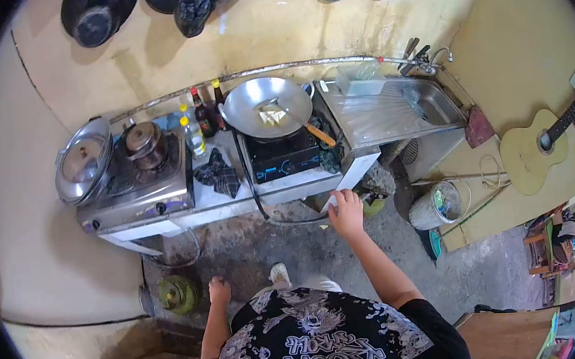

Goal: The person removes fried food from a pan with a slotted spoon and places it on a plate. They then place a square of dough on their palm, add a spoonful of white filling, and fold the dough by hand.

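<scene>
My right hand [347, 214] is raised in front of the counter's edge, below the wooden handle of a spatula, with its fingers apart and nothing in it. Low at my side hangs my left hand [220, 291], its fingers curled; whether it holds anything cannot be made out. A large wok [246, 114] sits on the black single stove [285, 159]. Pale pieces of food [272, 116] lie in the wok. The spatula [321, 135] rests in the wok, its handle over the right rim. Neither hand touches the wok or spatula.
Left on the counter stand a two-burner stove [138, 206], a lidded pot [82, 164], a kettle [146, 146], bottles [204, 115] and a dark cloth [218, 174]. Rightward are a sink [436, 103], a bin [435, 207] and a guitar [531, 152]. A green gas cylinder [177, 295] stands on the floor.
</scene>
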The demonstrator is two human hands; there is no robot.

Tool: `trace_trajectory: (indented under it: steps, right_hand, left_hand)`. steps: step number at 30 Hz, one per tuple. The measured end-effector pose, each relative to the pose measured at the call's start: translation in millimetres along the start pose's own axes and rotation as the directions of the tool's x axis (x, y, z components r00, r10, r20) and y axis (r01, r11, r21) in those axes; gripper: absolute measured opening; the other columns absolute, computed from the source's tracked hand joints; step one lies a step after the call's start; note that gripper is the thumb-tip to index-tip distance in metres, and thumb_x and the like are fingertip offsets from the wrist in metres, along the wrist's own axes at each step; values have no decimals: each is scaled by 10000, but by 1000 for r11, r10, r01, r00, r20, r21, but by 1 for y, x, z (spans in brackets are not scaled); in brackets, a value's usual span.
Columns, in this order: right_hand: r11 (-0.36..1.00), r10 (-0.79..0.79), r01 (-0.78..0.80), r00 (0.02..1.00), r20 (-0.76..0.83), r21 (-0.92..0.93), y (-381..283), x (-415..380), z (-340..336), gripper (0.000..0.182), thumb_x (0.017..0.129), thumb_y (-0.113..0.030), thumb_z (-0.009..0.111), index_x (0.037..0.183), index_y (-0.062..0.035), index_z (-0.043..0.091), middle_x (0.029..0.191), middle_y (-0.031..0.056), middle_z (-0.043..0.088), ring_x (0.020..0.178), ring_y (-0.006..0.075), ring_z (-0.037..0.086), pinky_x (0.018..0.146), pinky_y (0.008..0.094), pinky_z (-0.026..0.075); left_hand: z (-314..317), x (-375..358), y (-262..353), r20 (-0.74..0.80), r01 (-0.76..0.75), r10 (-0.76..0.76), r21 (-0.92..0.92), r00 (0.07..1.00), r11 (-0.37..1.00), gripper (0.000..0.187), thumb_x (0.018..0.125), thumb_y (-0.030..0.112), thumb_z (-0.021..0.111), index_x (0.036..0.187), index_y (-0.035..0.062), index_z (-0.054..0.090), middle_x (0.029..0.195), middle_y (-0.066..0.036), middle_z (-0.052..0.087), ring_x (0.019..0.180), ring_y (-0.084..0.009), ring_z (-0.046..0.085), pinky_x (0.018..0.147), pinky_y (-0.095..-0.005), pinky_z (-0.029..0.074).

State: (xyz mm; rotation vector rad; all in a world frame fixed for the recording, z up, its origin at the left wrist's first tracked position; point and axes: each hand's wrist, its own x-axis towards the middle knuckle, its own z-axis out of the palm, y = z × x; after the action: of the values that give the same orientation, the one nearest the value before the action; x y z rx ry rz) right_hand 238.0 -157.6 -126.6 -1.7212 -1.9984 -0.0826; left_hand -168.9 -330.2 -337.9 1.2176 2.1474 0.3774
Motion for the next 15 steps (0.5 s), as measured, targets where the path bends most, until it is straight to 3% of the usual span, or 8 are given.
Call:
trace_trajectory:
  steps: [1,3,6,9,12,15]
  right_hand:
    - [1000,-4,4,999,-37,-18,5,18,2,324,757,-191,605,1059,-104,523,1012,124,518,951,306,499,797,441,386]
    - [998,38,-39,999,-38,-40,14,52,6,365,754,-202,611,1088,-94,512,1026,126,508,964,308,491,807,439,379]
    - [995,75,-77,997,-34,-57,31,105,19,428,741,-213,628,1129,-91,492,1048,122,494,987,305,479,812,436,375]
    - [997,68,-70,997,-45,-33,46,154,47,482,719,-208,654,1153,-109,467,1009,124,506,990,318,485,813,446,389]
    - [996,66,-56,985,162,-64,56,193,76,523,749,-234,633,1208,-112,415,1006,138,517,930,328,531,770,451,423]
    - [995,90,-95,908,408,-8,65,221,105,474,816,-204,564,1237,-116,364,971,178,544,851,374,588,702,469,467]
  left_hand:
    - [-5,7,11,157,-5,-32,228,987,974,345,766,186,572,1061,10,544,999,-206,583,947,-356,578,793,-414,473]
    - [-16,19,30,411,-119,-194,622,891,774,390,757,212,575,1094,18,545,1034,-224,570,997,-375,562,815,-422,475]
    - [23,55,40,250,102,-196,343,948,934,400,769,242,553,1108,29,557,1040,-229,577,1016,-361,561,845,-416,471]
    - [29,63,85,283,136,-99,-114,954,984,347,793,275,516,1028,38,609,969,-207,615,987,-330,585,835,-424,481]
    - [69,84,66,261,-200,176,65,949,978,309,798,256,488,957,33,630,926,-193,632,953,-346,592,796,-434,489]
    - [115,91,21,132,-336,318,151,939,930,285,801,229,465,892,29,646,887,-179,645,918,-363,596,757,-448,494]
